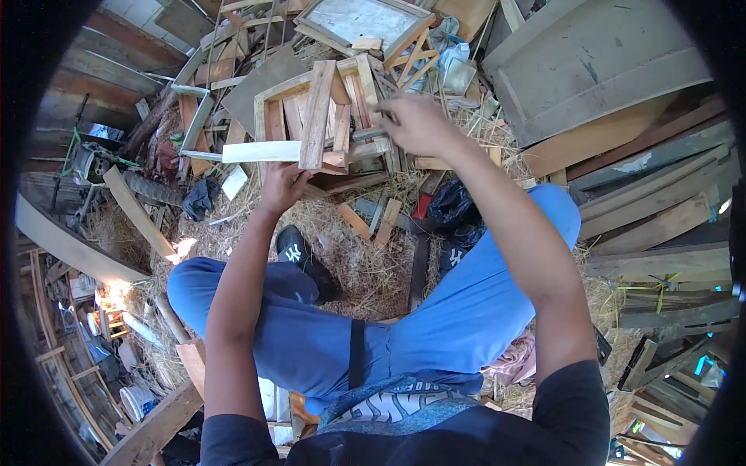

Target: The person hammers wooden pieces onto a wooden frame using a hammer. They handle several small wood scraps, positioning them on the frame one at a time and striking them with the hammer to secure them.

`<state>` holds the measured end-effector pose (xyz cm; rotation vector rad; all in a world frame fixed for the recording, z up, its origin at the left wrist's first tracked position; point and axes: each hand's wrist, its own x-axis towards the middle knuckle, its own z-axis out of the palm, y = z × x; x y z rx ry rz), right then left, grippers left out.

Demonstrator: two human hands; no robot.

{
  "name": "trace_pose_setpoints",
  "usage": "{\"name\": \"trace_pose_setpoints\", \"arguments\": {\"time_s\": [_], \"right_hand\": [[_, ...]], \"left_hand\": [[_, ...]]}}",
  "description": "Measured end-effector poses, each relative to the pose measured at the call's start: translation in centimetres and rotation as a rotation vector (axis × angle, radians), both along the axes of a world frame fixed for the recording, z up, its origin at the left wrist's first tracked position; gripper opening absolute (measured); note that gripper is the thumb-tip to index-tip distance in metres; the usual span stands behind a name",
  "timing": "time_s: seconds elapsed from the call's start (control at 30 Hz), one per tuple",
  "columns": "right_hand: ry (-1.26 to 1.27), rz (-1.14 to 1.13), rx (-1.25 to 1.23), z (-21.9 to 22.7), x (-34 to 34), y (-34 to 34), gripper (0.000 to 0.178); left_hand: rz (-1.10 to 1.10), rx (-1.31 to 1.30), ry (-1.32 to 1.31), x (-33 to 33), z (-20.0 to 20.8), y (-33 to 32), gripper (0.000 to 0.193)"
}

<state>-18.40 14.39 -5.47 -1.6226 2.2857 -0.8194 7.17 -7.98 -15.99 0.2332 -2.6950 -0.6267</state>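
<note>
My left hand (284,186) is closed around the lower end of an upright wooden board (317,113), where a pale wooden strip (260,151) meets it at an angle. My right hand (416,124) hovers to the right of these boards with curled fingers. A blurred greyish, stick-like shape (367,144) extends left from near it; its kind and how it is held cannot be made out. Behind the boards stands a box-like wooden frame (280,89) with several slats inside.
A framed panel (365,19) lies at the back. On the right, a large grey panel (598,70) leans above stacked planks (660,210). Straw and offcuts (387,224) cover the ground between my legs, beside a black plastic bag (454,206). Long curved-looking boards (78,241) lie at left.
</note>
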Motion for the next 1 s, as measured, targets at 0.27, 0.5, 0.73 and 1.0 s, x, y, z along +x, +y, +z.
{"name": "trace_pose_setpoints", "arguments": {"time_s": [0.27,0.5,0.73,1.0], "right_hand": [[0.209,-0.009,0.171,-5.0,0.4,-0.5,0.027],[0.43,-0.01,-0.002,-2.5,0.0,-0.3,0.027],[0.439,-0.252,0.022,-0.4,-2.4,1.3,0.02],[0.572,-0.422,-0.031,0.2,-4.1,4.7,0.025]], "left_hand": [[-0.04,-0.075,-0.039,-1.1,1.2,0.9,0.046],[-0.019,-0.229,0.02,-0.1,-2.1,-1.0,0.042],[0.024,-0.117,-0.032,-0.4,2.0,1.0,0.021],[-0.022,-0.149,0.052,-1.2,2.5,1.2,0.021]]}}
